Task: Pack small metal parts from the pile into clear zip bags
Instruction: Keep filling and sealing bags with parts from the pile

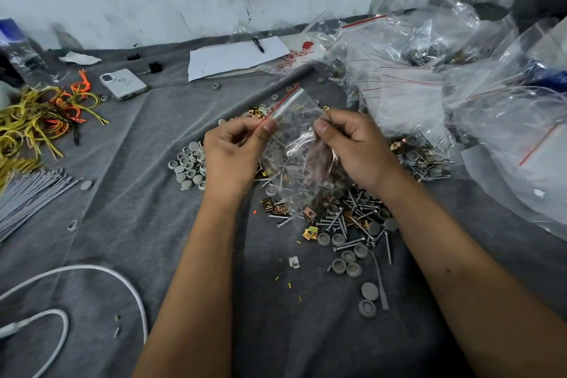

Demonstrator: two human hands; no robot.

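Grey cloth (129,224) covers the work surface in front of a scuffed white wall, and the pile (352,218) of screws, clips and grey caps lies at its middle. Just above the pile both hands hold one clear zip bag (300,144). The left hand (233,150) pinches the red zip strip (283,101) between thumb and forefinger; the right hand (356,147) pinches the bag's other side, its fingers curled behind the film. Whether the mouth is open cannot be told.

The film looks slick, so if either pinch slips, the bag may sag or tip and anything inside would drop back onto the pile. Screw points could also pierce the thin plastic. More bags (460,77) crowd the cloth's right edge, near enough for an elbow to snag.
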